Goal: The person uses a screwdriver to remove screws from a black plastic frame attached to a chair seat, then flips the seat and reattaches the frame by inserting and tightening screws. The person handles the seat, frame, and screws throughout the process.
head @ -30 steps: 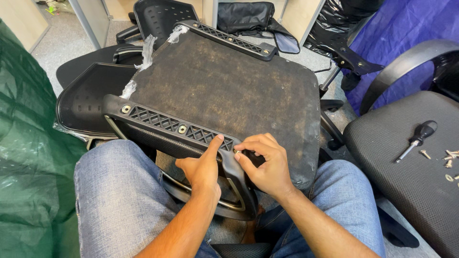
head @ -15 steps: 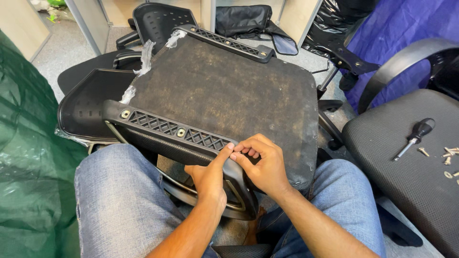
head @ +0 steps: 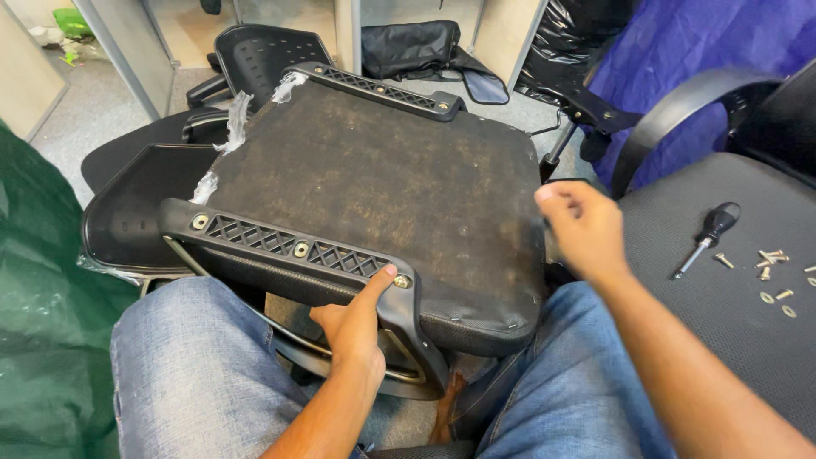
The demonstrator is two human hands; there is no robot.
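Note:
An upturned office chair seat [head: 382, 178] with a worn dark underside rests against my knees. A black plastic armrest bracket [head: 289, 248] with lattice holes and bolts runs along its near edge. My left hand [head: 357, 319] grips the bracket's right end, thumb pressed beside a bolt [head: 401, 280]. My right hand [head: 582, 225] hovers in the air off the seat's right edge, fingers curled, blurred, and I cannot tell whether it holds something small.
A black-handled screwdriver [head: 710, 238] and several loose screws [head: 769, 263] lie on the grey chair seat [head: 722, 323] at right. Another black chair [head: 263, 51] stands behind, a black bag [head: 408, 47] beyond it. Green sheeting [head: 42, 297] covers the left side.
My right hand has left the bracket's bolt and moved up and to the right, off the seat. My left hand stays on the bracket, thumb now at the bolt.

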